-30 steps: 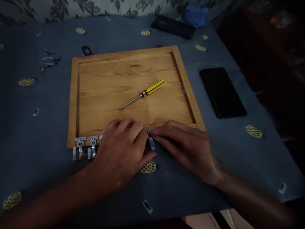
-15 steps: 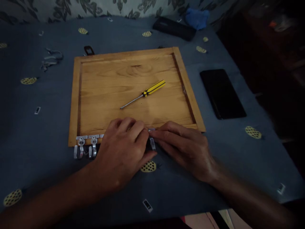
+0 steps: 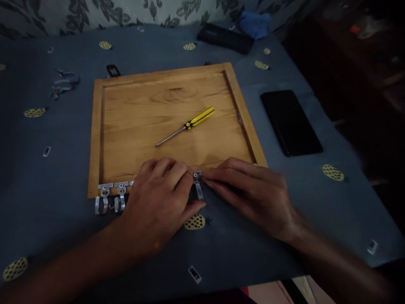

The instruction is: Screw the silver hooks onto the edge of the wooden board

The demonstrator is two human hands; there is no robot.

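A wooden panel with a raised frame (image 3: 92,139) lies flat in front of me, and a row of silver metal hooks (image 3: 122,190) runs along its near edge. My left hand (image 3: 160,198) covers the middle of that row with bent fingers, its thumb below the rightmost hook (image 3: 198,190). What its fingertips grip is hidden. Just right of that hook, the fingers of my right hand (image 3: 253,190) are pinched together at its plate, where a screw head shows; anything between them is too small to make out. A yellow-and-black screwdriver (image 3: 199,118) rests on the panel.
A black phone or tablet (image 3: 291,122) lies right of the panel. Behind are a dark case (image 3: 224,38) and a blue cloth (image 3: 255,24). Loose metal pieces (image 3: 65,82) lie at the left. The blue tablecloth (image 3: 57,219) drops off at the right edge.
My right fingers have drawn back slightly to the right, so the rightmost hook's plate and screw head show. My left hand stays over the row. The whole view has shifted a little.
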